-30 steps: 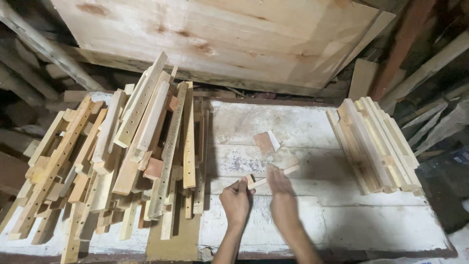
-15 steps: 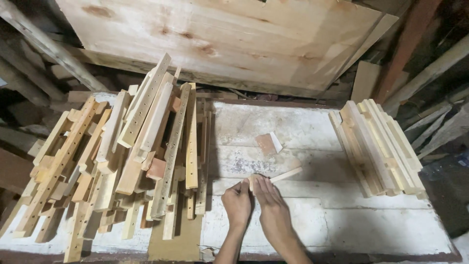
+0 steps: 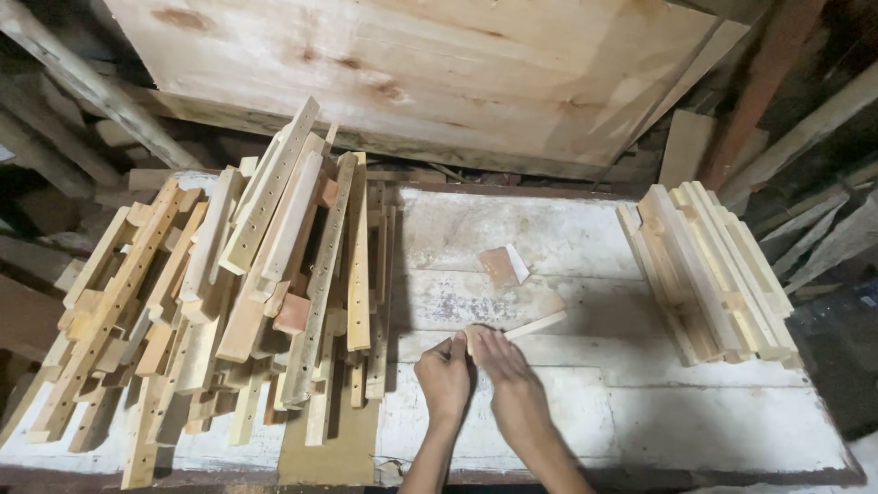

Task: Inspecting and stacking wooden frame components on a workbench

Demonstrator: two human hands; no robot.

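My left hand and my right hand meet at the near end of a short pale wooden strip lying on the white workbench. Both hands pinch that end; the strip runs away to the right. A small folded piece of sandpaper lies just beyond the strip, apart from both hands.
A loose heap of drilled wooden slats covers the bench's left half. A neat stack of slats lies at the right. A large plywood panel leans at the back. Scrap timber surrounds the bench.
My right hand has slid left along the strip to join my left hand at its near end. The view has shifted slightly.
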